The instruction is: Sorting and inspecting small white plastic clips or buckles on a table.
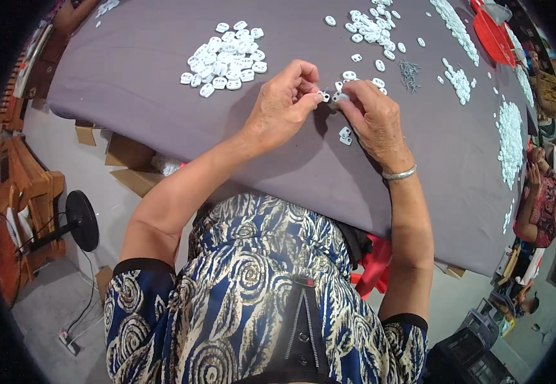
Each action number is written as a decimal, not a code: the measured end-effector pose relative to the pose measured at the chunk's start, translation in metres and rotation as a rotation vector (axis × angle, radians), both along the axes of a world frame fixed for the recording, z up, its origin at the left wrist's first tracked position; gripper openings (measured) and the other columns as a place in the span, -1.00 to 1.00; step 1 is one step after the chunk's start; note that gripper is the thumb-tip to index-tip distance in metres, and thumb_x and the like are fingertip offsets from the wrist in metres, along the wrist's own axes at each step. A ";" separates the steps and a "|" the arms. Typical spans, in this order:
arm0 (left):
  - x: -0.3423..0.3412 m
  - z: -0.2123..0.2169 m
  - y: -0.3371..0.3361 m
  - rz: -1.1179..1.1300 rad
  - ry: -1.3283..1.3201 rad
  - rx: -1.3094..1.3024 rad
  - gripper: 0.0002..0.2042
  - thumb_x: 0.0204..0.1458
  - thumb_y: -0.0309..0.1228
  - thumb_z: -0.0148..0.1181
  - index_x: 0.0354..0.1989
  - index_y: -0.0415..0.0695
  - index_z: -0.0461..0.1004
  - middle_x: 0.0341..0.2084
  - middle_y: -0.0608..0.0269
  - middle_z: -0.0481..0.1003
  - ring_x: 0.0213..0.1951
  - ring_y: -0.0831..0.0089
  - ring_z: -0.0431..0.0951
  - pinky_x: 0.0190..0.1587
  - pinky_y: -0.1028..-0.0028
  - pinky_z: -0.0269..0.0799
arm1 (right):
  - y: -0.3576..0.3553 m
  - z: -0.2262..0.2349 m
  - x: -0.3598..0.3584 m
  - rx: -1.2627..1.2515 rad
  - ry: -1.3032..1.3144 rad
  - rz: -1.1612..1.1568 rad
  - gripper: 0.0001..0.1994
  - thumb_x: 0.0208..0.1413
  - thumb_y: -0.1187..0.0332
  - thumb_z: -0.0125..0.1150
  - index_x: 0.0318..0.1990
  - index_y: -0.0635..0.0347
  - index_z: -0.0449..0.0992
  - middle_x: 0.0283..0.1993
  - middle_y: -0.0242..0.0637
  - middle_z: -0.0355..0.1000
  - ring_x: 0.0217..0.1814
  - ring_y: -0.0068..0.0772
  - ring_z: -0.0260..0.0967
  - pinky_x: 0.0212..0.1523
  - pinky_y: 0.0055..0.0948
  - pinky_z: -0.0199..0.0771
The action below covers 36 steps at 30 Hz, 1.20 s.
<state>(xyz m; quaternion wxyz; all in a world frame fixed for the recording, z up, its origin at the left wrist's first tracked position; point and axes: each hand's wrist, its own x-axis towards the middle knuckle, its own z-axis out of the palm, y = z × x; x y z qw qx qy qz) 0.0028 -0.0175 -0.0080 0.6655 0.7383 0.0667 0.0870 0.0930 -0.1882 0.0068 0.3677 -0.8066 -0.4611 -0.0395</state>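
Note:
My left hand (284, 99) is closed, with a small white plastic piece (324, 96) showing a dark hole pinched at its fingertips. Close by on the right, my right hand (375, 118) pinches another small whitish piece (339, 98) with a hole in it. The two pieces face each other a short way apart above the grey cloth. Two loose white pieces (345, 136) lie just below the hands. Several white oval pieces (349, 75) rest beyond my right fingers, which partly hide them. A little heap of thin grey metal bits (410, 75), perhaps springs or pins, sits to their right.
On the grey-covered table (143, 70) a pile of white two-holed pieces (223, 61) lies left of my hands. More white ovals (372, 29) are scattered at the far side. A long white heap (510, 137) and a red basket (492, 32) stand right. Other people (540, 198) sit beyond.

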 end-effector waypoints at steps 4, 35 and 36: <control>0.000 -0.004 0.000 -0.045 -0.039 -0.011 -0.75 0.10 -0.57 0.10 -0.05 -0.20 0.29 -0.37 0.36 0.40 -0.36 0.69 0.39 -0.35 0.68 0.33 | 0.002 0.007 -0.004 0.129 0.327 -0.043 -0.88 0.03 0.52 0.21 -0.26 0.30 0.48 -0.38 -0.38 0.39 -0.43 -0.54 0.32 -0.39 -0.54 0.37; -0.005 0.008 -0.002 -0.150 -0.020 0.095 -0.68 0.07 -0.52 0.14 0.00 -0.17 0.25 -0.43 0.40 0.38 -0.36 0.66 0.37 -0.29 0.62 0.31 | 0.000 0.006 -0.002 0.237 0.663 0.048 -0.89 0.13 0.49 0.16 -0.22 0.29 0.54 -0.36 -0.49 0.36 -0.36 -0.72 0.26 -0.36 -0.66 0.29; -0.005 0.008 -0.002 -0.144 -0.030 0.095 -0.68 0.07 -0.52 0.14 0.00 -0.18 0.25 -0.44 0.40 0.38 -0.36 0.66 0.37 -0.29 0.62 0.30 | 0.000 0.007 -0.002 0.227 0.665 0.039 -0.90 0.13 0.49 0.16 -0.23 0.29 0.54 -0.36 -0.49 0.36 -0.36 -0.72 0.26 -0.36 -0.66 0.29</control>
